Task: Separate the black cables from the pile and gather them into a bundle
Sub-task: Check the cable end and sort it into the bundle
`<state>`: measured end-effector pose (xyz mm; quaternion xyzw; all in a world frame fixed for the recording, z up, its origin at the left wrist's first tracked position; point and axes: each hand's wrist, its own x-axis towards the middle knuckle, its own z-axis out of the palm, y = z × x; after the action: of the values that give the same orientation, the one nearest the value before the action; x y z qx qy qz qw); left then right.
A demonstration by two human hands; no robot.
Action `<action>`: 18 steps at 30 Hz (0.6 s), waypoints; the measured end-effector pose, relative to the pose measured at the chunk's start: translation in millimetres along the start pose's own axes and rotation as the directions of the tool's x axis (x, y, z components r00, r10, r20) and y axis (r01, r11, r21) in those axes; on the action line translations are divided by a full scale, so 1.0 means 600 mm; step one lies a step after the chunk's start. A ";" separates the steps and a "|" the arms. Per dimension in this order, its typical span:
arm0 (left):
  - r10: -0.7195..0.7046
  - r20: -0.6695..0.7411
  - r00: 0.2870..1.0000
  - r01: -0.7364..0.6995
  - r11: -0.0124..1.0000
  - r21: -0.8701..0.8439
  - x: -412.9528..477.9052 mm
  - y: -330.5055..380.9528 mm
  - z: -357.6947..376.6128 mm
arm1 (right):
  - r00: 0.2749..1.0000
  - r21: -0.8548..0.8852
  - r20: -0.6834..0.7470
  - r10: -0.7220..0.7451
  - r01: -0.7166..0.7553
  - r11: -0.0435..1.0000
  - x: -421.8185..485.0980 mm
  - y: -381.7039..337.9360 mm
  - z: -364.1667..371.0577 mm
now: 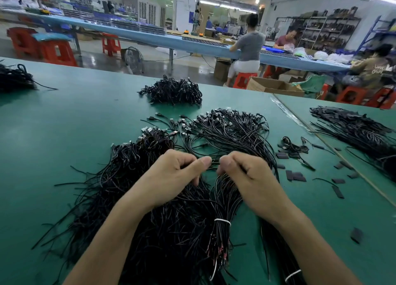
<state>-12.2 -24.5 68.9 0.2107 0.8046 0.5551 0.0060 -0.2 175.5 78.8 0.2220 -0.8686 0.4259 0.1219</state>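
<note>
A big loose pile of black cables (120, 190) covers the green table (64, 117) in front of me. A bundle of black cables (222, 201), tied with a white band (222, 221), runs between my hands; its plug ends (231, 119) fan out beyond them. My left hand (177, 175) has curled fingers and pinches thin cables at thumb and fingertip. My right hand (244, 171) grips the bundle's upper part, thumb close to the left thumb. Both hands nearly touch.
Another heap of black cables (173, 90) lies further back, one (15, 77) at the far left, and one (353, 128) on the right. Small black strips (296, 175) lie scattered right of my hands. Seated people work at a blue bench (192, 42) behind.
</note>
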 end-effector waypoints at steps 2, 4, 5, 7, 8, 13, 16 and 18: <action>-0.078 0.175 0.982 0.075 0.997 0.026 -0.003 0.000 -0.001 | 0.993 0.038 -0.122 -0.002 0.007 0.999 0.003 -0.001 -0.007; -0.137 0.351 0.926 0.135 0.990 0.031 -0.007 0.005 0.005 | 0.959 0.092 -0.278 0.054 -0.030 0.995 0.007 0.000 -0.014; -0.143 0.412 0.900 0.153 0.988 0.009 -0.009 0.008 0.009 | 0.933 0.128 -0.345 0.099 -0.057 0.990 0.010 0.002 -0.019; -0.097 0.478 0.873 0.156 0.984 -0.085 -0.012 0.016 0.015 | 0.902 0.151 -0.402 0.157 -0.104 0.983 0.013 0.006 -0.025; -0.049 0.495 0.867 0.147 0.976 -0.160 -0.014 0.019 0.017 | 0.906 0.131 -0.393 0.160 -0.117 0.985 0.013 0.009 -0.025; 0.145 0.458 0.877 0.155 0.817 -0.555 -0.022 0.037 0.028 | 0.984 0.006 -0.062 0.169 -0.169 0.986 -0.002 0.008 0.008; 0.122 0.273 0.954 0.128 0.659 -0.741 -0.013 0.034 0.034 | 0.975 0.046 0.177 0.134 -0.144 0.988 -0.015 -0.002 0.027; 0.061 0.106 0.993 0.056 0.544 -0.837 -0.005 0.028 0.039 | 0.949 0.009 0.289 0.129 -0.137 0.991 -0.021 -0.012 0.031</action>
<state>1.8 0.3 74.4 0.2168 0.4397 0.8578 0.1543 14.2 160.4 67.5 0.2242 -0.8839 0.4086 -0.0376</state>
